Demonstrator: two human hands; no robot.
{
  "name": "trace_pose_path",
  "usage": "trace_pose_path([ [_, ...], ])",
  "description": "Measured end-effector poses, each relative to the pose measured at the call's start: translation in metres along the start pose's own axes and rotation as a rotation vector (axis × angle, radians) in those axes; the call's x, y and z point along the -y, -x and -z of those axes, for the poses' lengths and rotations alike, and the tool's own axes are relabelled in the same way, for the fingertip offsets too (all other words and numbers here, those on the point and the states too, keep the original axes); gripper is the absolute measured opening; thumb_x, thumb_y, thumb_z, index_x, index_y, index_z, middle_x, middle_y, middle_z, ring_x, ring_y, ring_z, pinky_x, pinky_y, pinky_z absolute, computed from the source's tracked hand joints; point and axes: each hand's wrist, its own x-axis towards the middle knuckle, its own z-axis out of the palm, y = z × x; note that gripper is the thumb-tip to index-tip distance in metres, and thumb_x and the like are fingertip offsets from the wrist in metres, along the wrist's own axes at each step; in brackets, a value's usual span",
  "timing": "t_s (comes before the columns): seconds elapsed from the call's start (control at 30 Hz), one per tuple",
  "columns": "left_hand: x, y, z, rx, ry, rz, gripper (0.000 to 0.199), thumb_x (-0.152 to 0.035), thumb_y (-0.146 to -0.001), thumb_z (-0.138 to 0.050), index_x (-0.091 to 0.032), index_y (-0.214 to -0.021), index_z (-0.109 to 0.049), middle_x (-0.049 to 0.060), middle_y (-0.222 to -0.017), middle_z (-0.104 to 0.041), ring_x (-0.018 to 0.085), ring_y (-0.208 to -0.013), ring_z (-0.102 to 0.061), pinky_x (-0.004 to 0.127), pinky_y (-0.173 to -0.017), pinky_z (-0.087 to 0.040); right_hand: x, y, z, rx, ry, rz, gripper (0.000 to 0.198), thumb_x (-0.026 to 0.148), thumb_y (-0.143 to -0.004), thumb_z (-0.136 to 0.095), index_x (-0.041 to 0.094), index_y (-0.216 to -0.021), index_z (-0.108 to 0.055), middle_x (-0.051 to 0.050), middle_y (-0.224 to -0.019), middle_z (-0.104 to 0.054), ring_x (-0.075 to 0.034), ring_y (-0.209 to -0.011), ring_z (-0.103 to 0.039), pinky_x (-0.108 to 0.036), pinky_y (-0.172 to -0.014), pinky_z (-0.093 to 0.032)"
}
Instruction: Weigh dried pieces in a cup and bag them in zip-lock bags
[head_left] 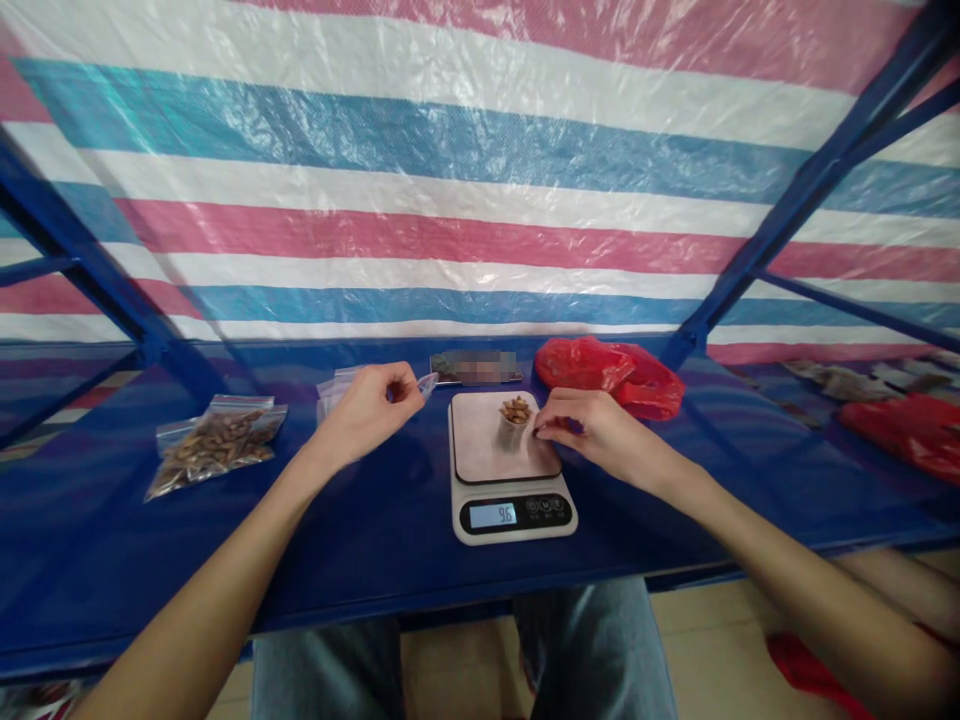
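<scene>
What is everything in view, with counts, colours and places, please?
Table: one, blue, across middle
Scale: one, white and black, on table
Cup: one, greyish, on scale
Brown pieces: several, heaped in cup
Filled zip bags: at least two, clear, left
Flat bags: uncounted, clear, left of scale
Blurred dark item: one, behind scale
Red bags: at least two, right-rear and far right
Striped sheet: one, red, white, blue, behind table
Frame bars: several, blue, both sides
Floor: one, beige, below table
Jeans legs: two, blue, below table
Left hand: one, bare, left of scale, pinching plastic
Right hand: one, bare, by cup
</scene>
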Motion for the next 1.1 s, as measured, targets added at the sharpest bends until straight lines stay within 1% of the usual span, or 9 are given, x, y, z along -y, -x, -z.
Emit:
trace_pose_path([
  [0.13, -0.003, 0.000, 0.000, 0.007, 0.006, -0.021, 0.014, -0.022, -0.080, -0.063, -0.018, -0.067, -0.061, -0.003, -0.062, -0.055, 0.012, -0.060, -0.046, 0.025, -0.058, -0.031, -0.006, -0.003, -0.002, 0.070, 0.112, 0.021, 0.016, 0.016, -0.100, -0.063, 0.018, -0.094, -0.078, -0.007, -0.094, -0.074, -0.021, -0.088, -0.072, -0.034, -0.083, -0.056],
  [0.2, -0.004, 0.001, 0.000, 0.008, 0.028, -0.028, 0.015, -0.022, -0.081, -0.064, -0.018, -0.067, -0.061, -0.002, -0.063, -0.055, 0.013, -0.061, -0.046, 0.025, -0.059, -0.032, -0.006, -0.003, 0.005, 0.064, 0.149, 0.032, 0.018, 0.017, -0.101, -0.061, 0.019, -0.094, -0.077, -0.008, -0.094, -0.074, -0.022, -0.088, -0.071, -0.035, -0.083, -0.055],
  [0.3, -0.005, 0.001, 0.001, 0.011, 0.062, -0.031, 0.017, -0.023, -0.081, -0.064, -0.018, -0.066, -0.060, -0.002, -0.064, -0.054, 0.012, -0.062, -0.045, 0.025, -0.059, -0.032, 0.009, -0.008, 0.028, -0.149, 0.156, 0.033, 0.019, 0.023, -0.102, -0.062, 0.020, -0.090, -0.075, -0.008, -0.092, -0.074, -0.022, -0.084, -0.070, -0.036, -0.080, -0.053],
  [0.37, -0.006, 0.001, 0.002, 0.017, 0.081, -0.026, 0.017, -0.023, -0.081, -0.065, -0.018, -0.066, -0.059, -0.002, -0.064, -0.054, 0.012, -0.062, -0.045, 0.025, -0.059, -0.032, 0.033, -0.019, 0.041, -0.370, 0.083, 0.014, 0.016, 0.031, -0.100, -0.068, 0.022, -0.089, -0.075, -0.007, -0.090, -0.074, -0.022, -0.080, -0.068, -0.036, -0.075, -0.052],
  [0.43, -0.007, 0.002, 0.002, 0.028, 0.114, -0.019, 0.017, -0.025, -0.080, -0.067, -0.017, -0.067, -0.060, -0.002, -0.064, -0.054, 0.012, -0.062, -0.045, 0.024, -0.059, -0.032, 0.063, -0.039, 0.045, -0.470, -0.076, 0.013, 0.013, 0.035, -0.095, -0.076, 0.023, -0.090, -0.076, -0.005, -0.086, -0.075, -0.021, -0.077, -0.067, -0.034, -0.069, -0.050],
  [0.53, -0.008, 0.001, 0.003, 0.052, 0.226, 0.002, 0.021, -0.032, -0.082, -0.069, -0.017, -0.069, -0.062, -0.001, -0.066, -0.056, 0.012, -0.063, -0.046, 0.025, -0.059, -0.033, 0.100, -0.079, 0.026, -0.317, -0.281, 0.145, 0.008, 0.026, -0.092, -0.076, 0.019, -0.086, -0.077, -0.003, -0.086, -0.077, -0.018, -0.079, -0.068, -0.031, -0.071, -0.050],
  [0.67, -0.005, 0.000, 0.003, 0.036, 0.414, 0.026, 0.030, -0.040, -0.080, -0.073, -0.017, -0.068, -0.059, -0.002, -0.064, -0.051, 0.011, -0.061, -0.042, 0.024, -0.058, -0.030, 0.112, -0.120, -0.006, -0.041, -0.412, 0.223, 0.007, 0.018, -0.092, -0.072, 0.016, -0.087, -0.077, -0.002, -0.087, -0.078, -0.014, -0.079, -0.066, -0.029, -0.074, -0.049],
  [0.87, -0.006, 0.000, 0.002, 0.057, 0.712, 0.124, 0.024, -0.034, -0.080, -0.074, -0.016, -0.069, -0.061, -0.003, -0.063, -0.049, 0.009, -0.058, -0.042, 0.025, -0.058, -0.033, 0.097, -0.123, -0.006, -0.110, -0.348, 0.217, 0.007, 0.014, -0.091, -0.069, 0.017, -0.086, -0.073, -0.002, -0.087, -0.075, -0.014, -0.079, -0.064, -0.028, -0.073, -0.046],
  [1.1, -0.009, 0.001, 0.008, 0.083, 0.890, 0.179, 0.023, -0.032, -0.078, -0.081, -0.014, -0.076, -0.068, -0.001, -0.069, -0.058, 0.009, -0.061, -0.050, 0.023, -0.057, -0.037, 0.082, -0.126, -0.009, -0.050, -0.242, 0.299, 0.011, 0.008, -0.092, -0.065, 0.016, -0.088, -0.072, -0.001, -0.088, -0.072, -0.013, -0.079, -0.062, -0.027, -0.075, -0.043],
])
